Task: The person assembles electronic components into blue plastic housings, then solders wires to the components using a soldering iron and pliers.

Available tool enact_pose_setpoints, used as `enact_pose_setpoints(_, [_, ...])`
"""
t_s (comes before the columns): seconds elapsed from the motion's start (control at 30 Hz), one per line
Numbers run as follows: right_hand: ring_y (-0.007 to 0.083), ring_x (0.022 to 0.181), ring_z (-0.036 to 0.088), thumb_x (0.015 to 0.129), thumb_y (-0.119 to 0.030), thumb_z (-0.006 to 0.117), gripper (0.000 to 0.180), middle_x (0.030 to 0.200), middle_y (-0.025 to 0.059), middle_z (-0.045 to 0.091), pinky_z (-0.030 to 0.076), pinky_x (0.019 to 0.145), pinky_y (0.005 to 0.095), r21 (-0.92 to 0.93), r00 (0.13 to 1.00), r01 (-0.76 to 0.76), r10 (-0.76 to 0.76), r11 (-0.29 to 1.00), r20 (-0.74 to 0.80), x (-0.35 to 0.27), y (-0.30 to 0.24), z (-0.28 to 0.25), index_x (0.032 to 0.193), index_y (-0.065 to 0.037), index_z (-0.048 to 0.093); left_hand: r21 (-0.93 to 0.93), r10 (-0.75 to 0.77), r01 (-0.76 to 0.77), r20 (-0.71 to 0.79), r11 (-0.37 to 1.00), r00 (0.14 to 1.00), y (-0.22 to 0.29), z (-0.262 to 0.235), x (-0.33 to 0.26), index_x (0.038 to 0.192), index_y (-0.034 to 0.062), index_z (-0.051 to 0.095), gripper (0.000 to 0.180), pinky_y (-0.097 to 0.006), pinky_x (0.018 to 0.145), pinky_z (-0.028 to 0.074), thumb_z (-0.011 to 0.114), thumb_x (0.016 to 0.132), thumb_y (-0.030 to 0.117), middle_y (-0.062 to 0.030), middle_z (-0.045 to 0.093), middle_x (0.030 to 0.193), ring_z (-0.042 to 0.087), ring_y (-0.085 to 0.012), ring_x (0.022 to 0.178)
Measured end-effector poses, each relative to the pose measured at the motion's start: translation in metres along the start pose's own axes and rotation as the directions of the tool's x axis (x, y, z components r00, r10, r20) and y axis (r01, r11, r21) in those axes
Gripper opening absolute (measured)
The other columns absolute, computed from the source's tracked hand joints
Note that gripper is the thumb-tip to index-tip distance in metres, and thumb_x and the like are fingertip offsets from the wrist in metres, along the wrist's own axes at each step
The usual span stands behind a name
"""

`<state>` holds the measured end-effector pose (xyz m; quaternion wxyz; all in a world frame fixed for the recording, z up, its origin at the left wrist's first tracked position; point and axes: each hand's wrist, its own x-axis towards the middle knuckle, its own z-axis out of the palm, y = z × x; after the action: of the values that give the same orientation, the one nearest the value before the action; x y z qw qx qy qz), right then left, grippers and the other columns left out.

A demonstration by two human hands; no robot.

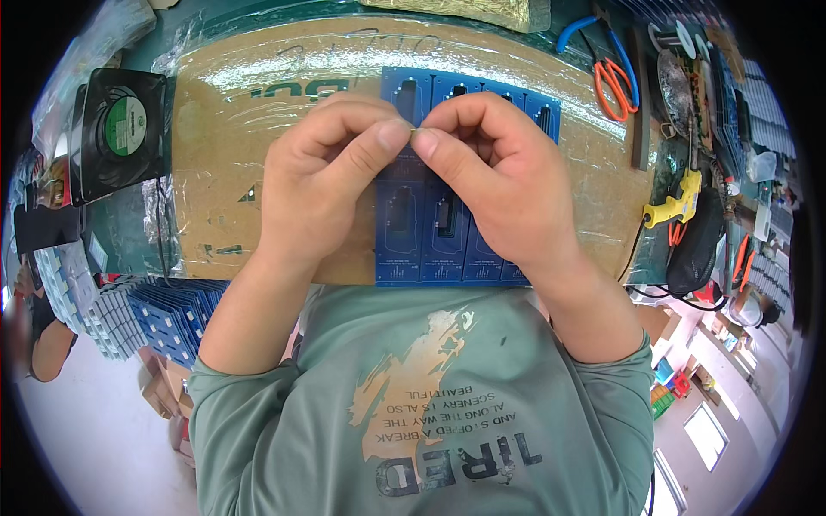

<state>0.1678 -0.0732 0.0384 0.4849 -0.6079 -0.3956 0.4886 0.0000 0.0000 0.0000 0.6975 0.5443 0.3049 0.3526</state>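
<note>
One blue panel (423, 202) — long axis near-to-far

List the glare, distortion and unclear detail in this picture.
Head view: white glare streaks the far part of the cardboard; head view: its far edge bows, picture corners black; head view: the tiny item between the fingers is too small to identify.

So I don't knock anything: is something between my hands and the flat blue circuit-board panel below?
Nothing visible stands between your left hand or right hand and the blue rectangular panel; only a tiny yellowish piece, too small to identify, shows where the hands meet. The yellow glue gun lies off to the right.
</note>
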Motion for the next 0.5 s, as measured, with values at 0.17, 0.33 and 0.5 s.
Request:
enact_pose_setpoints(0.17, [0.0032, 0.071, 0.056, 0.092, -0.012, 0.069, 0.015, 0.086, 0.0002, 0.067, 0.047, 0.063, 0.0203, 0.066, 0.999, -0.032, 0.034, 0.997, -0.016, -0.001, 0.0, 0.0, 0.099, 0.0, 0.065, 0.039, 0.021, -0.021, 0.004, 0.999, 1.0, 0.003, 0.004, -0.001, 0.092, -0.0011, 0.069, 0.008, -0.026, 0.08, 0.046, 0.07, 0.091, 0.006, -0.0055, 0.065, 0.097, 0.059, -0.0132, 0.091])
enact_pose_setpoints(0.33, [0.0034, 0.075, 0.057, 0.092, -0.011, 0.068, 0.014, 0.088, 0.0005, 0.065, 0.047, 0.065, 0.0199, 0.12, 0.997, -0.071, 0.073, 0.99, -0.013, -0.001, -0.001, -0.005, 0.098, 0.0, 0.063, 0.063, 0.03, -0.029, -0.004, 0.998, 1.0, 0.005, 0.005, -0.002, 0.092, -0.0012, 0.069, 0.007, -0.026, 0.079, 0.046, 0.07, 0.091, 0.006, -0.0055, 0.065, 0.096, 0.059, -0.0131, 0.091])
enact_pose_setpoints(0.5, [0.0048, 0.065, 0.051, 0.093, -0.01, 0.065, 0.007, 0.083, 0.0, 0.06, 0.041, 0.057, 0.019, 0.226, 0.999, -0.023, 0.033, 0.974, -0.042, -0.004, 0.005, -0.011, 0.097, -0.005, 0.06, 0.067, 0.032, -0.032, -0.013, 0.997, 0.999, 0.005, 0.005, -0.001, 0.092, -0.0013, 0.069, 0.007, -0.026, 0.08, 0.046, 0.07, 0.091, 0.006, -0.0057, 0.065, 0.097, 0.059, -0.0133, 0.091])
